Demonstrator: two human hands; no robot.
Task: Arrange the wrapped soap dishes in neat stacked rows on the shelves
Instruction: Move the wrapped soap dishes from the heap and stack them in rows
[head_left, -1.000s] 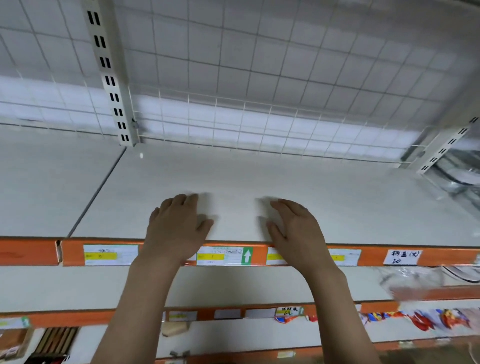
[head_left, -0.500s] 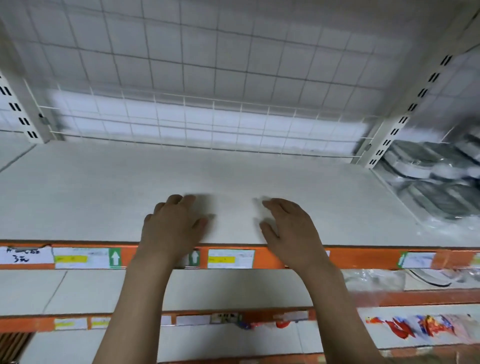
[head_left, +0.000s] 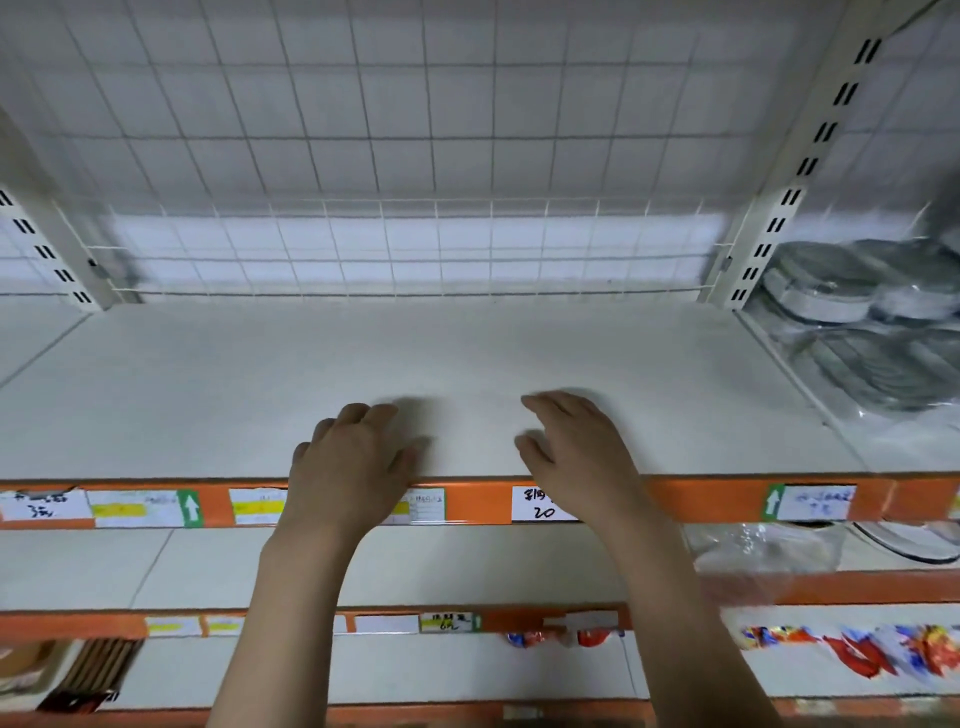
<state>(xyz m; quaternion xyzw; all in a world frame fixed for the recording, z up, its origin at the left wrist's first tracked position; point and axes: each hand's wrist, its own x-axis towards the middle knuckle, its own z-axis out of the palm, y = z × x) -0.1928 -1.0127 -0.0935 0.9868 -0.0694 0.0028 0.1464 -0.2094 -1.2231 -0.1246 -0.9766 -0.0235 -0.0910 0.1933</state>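
Observation:
My left hand (head_left: 350, 462) and my right hand (head_left: 574, 452) both reach over the orange front edge of the top white shelf (head_left: 415, 353), fingers loosely bent above its bare surface, holding nothing. A pile of round grey dishes in clear plastic wrap (head_left: 862, 317) lies on the neighbouring shelf bay at the far right, well apart from my right hand. Another wrapped dish (head_left: 914, 538) and loose clear plastic (head_left: 763, 540) show on the shelf below at the right.
A white wire grid (head_left: 405, 249) backs the shelf, with slotted uprights (head_left: 779, 208) at both sides. Price labels (head_left: 540, 504) line the orange rail. Lower shelves hold red-wrapped packets (head_left: 872, 649) at right and brown items (head_left: 93, 670) at left.
The view has swung to the right, bringing the wrapped dishes further into sight. Both hands stay over the shelf's front edge, holding nothing.

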